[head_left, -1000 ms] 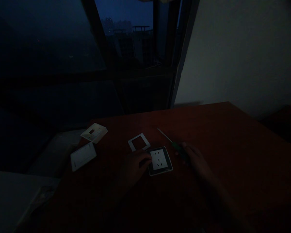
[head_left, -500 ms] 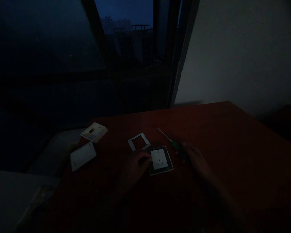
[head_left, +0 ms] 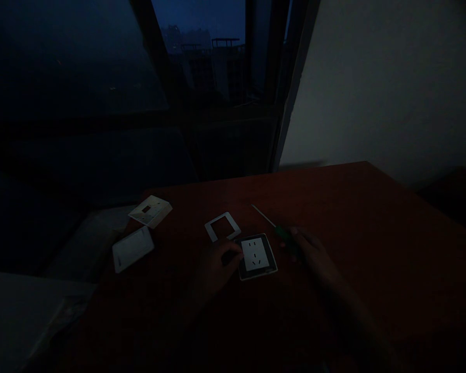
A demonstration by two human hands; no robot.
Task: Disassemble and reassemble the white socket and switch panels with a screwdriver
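A wall socket (head_left: 255,254) with a white face and dark surround lies flat on the table in front of me. At its left edge is my left hand (head_left: 217,264), thumb and forefinger pinched together. The dimness hides whatever is between those fingertips. To the right of the socket, my right hand (head_left: 310,251) is closed around the green handle of a screwdriver (head_left: 281,231). Its shaft points up and left, clear of the socket. Just beyond my left hand lies a white square cover frame (head_left: 233,224) with an open middle.
Near the table's left edge lie a pale box (head_left: 157,212) and a white flat rectangular piece (head_left: 134,251). The reddish table (head_left: 334,191) meets a dark window (head_left: 213,103) at the back and a pale wall (head_left: 380,88) at the right. The room is very dim.
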